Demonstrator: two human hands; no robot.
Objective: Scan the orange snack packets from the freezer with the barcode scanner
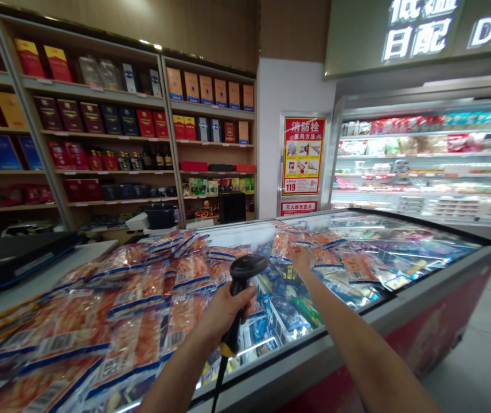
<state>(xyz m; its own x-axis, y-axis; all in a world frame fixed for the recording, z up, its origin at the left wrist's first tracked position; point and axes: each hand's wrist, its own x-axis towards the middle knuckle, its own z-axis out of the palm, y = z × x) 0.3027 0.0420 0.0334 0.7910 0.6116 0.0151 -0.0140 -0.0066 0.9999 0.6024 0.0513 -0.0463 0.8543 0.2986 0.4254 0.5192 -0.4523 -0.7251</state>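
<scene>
My left hand (228, 310) is wrapped around the handle of a black barcode scanner (249, 265). Its head points up and away, and a cable hangs from the yellow-tipped base. Farther off, over the freezer's glass top, my right hand (302, 259) has its fingers closed at the edge of a clear packet of orange-red food (281, 244); the fingertips are small and slightly blurred. Beside that hand, a few similar packets (359, 267) lie on the glass. Left of the scanner spreads a large heap of the same blue-edged packets (136, 338), many with barcodes showing.
The chest freezer (435, 292) with its glass lid and metal rim runs across the front, frozen goods visible inside. A counter with a black device (26, 258) stands at left. Shelves of boxed bottles (112, 120) line the back wall, and a refrigerated display (426, 166) is at right.
</scene>
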